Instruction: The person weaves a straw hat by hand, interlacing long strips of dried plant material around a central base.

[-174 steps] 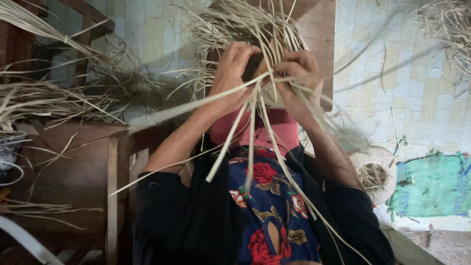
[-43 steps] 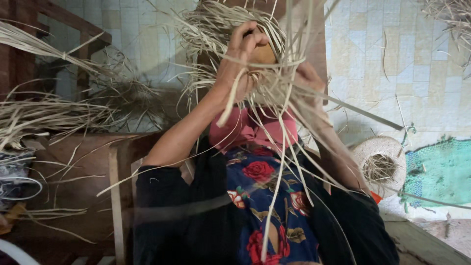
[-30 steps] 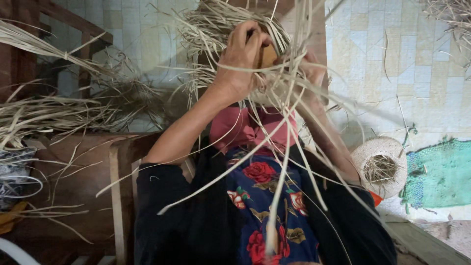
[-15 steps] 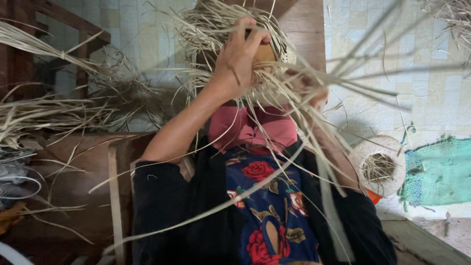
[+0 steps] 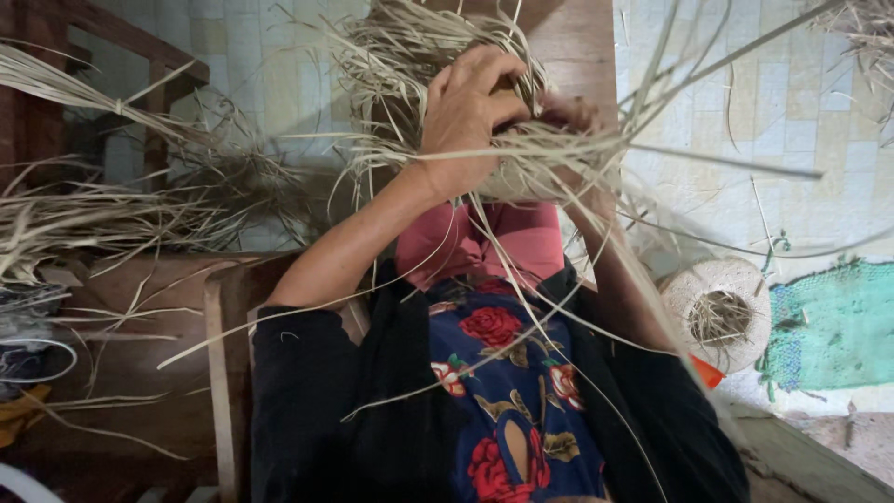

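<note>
My left hand (image 5: 470, 116) grips a rounded woven piece (image 5: 521, 172) made of pale dried straw strips, fingers curled over its top. My right hand (image 5: 570, 116) is mostly hidden behind the same piece and the loose strands; it holds the piece from the far side. Long loose straw strips (image 5: 596, 307) hang from the weave down over my lap and fan out to the right. Below are my floral dress, pink trousers and black sleeves.
A heap of dried straw (image 5: 112, 214) lies on a wooden bench (image 5: 140, 373) at the left. A finished woven straw hat (image 5: 717, 312) sits on the tiled floor at the right, beside a green mat (image 5: 838, 326). A wooden board (image 5: 568, 42) stands behind the hands.
My left hand has shifted its grip over the top of the woven piece, and the piece has turned. The loose strands have swung from hanging downward to fanning out to the right.
</note>
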